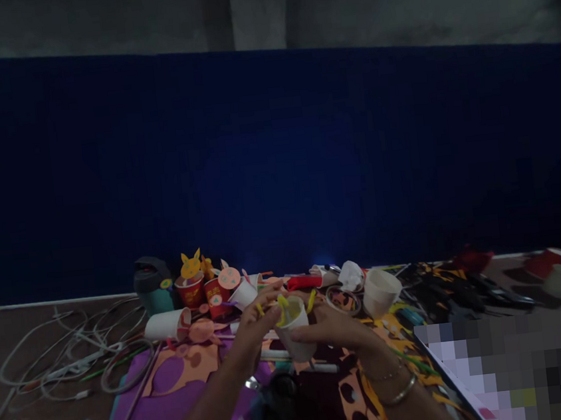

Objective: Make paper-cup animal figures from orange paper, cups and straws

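Note:
A white paper cup [299, 347] is held upright in front of me, with my right hand [333, 325] wrapped around its side. Bright yellow strips [285, 308], perhaps pipe cleaner, show inside its mouth and by the rim. My left hand [264, 315] is closed at the cup's left rim, thumb and fingers on a yellow strip; the exact grip is partly hidden. Beneath the cup lie orange sheets with cut-out holes [355, 406] and dark scissors [275, 404], blurred in the dim light.
Red cups [190, 291] with paper animal faces stand back left, near a teal container [152, 287] and a tipped white cup [167, 325]. Tangled white cable [52, 374] covers the left side. Another white cup [382, 291] and crumpled tissue [351, 275] sit right. A blue panel [275, 157] stands behind.

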The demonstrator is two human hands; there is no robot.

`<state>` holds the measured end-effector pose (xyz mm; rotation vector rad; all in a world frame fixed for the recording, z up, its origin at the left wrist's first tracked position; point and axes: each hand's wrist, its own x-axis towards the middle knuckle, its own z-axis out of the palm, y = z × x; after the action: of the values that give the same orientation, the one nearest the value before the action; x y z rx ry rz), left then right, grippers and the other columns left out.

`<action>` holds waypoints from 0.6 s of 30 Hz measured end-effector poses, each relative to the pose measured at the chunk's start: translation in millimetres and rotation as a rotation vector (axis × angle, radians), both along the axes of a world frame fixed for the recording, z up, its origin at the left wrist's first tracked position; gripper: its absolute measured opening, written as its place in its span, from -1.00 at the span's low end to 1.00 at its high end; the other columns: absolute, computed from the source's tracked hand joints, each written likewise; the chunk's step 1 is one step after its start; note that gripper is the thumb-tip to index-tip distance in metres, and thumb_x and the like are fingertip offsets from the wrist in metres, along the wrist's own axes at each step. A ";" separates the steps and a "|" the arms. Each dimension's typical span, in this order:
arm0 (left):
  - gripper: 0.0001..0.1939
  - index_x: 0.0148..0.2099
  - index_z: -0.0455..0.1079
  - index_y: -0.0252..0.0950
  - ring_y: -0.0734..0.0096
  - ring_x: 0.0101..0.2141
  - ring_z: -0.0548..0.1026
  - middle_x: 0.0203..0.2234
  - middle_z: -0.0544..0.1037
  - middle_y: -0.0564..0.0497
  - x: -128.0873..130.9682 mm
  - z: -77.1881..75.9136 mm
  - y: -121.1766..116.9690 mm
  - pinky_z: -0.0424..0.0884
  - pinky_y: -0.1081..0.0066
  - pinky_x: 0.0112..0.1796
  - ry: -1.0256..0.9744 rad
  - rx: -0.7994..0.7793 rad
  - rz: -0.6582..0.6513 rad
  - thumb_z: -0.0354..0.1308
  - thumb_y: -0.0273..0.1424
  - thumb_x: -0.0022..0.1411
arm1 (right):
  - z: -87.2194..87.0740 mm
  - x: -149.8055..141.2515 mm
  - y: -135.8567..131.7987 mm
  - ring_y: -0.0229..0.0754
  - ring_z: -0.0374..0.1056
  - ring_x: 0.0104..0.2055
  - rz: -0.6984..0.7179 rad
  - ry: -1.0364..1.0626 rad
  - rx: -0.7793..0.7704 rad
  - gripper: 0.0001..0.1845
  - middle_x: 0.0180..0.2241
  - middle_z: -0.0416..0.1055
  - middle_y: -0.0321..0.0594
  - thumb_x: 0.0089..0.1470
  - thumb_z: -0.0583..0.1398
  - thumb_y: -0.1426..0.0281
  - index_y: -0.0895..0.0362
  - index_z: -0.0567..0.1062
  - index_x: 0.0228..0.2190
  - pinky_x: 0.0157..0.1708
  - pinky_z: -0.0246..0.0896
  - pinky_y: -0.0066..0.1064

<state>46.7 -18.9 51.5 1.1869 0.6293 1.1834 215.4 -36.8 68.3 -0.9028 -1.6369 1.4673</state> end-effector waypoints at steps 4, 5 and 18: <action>-0.69 -0.21 0.52 -0.36 0.11 -0.12 0.45 -0.12 0.51 -0.18 2.3 2.5 -0.1 0.36 0.30 -0.16 0.054 -0.153 0.014 0.25 -0.26 0.02 | -5.7 -1.9 4.2 -0.07 0.37 -0.15 0.068 -0.003 -0.043 -0.40 -0.15 0.45 -0.17 -0.15 0.32 0.28 0.03 0.35 -0.01 -0.14 0.27 -0.22; -0.66 -0.19 0.51 -0.36 0.11 -0.15 0.46 -0.14 0.52 -0.18 1.6 2.9 0.5 0.37 0.31 -0.20 0.060 -0.176 0.041 0.25 -0.23 0.02 | -8.2 -1.9 6.9 -0.08 0.36 -0.14 0.065 0.020 -0.051 -0.38 -0.13 0.44 -0.16 -0.15 0.32 0.27 0.04 0.35 0.00 -0.13 0.25 -0.23; -0.77 -0.47 0.55 -0.33 0.07 0.00 0.35 0.01 0.42 -0.15 -6.5 5.0 5.8 0.36 0.40 -0.20 0.227 0.004 0.098 0.23 -0.26 0.04 | -13.9 -1.1 13.1 -0.26 0.29 -0.45 -0.131 -0.107 -0.017 -0.59 -0.42 0.42 -0.26 -0.01 0.17 0.08 0.09 0.49 -0.21 -0.49 0.20 -0.46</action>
<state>40.3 -13.1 56.5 1.3176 0.8640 1.1400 214.2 -23.7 54.4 -1.0936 -1.6122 1.3654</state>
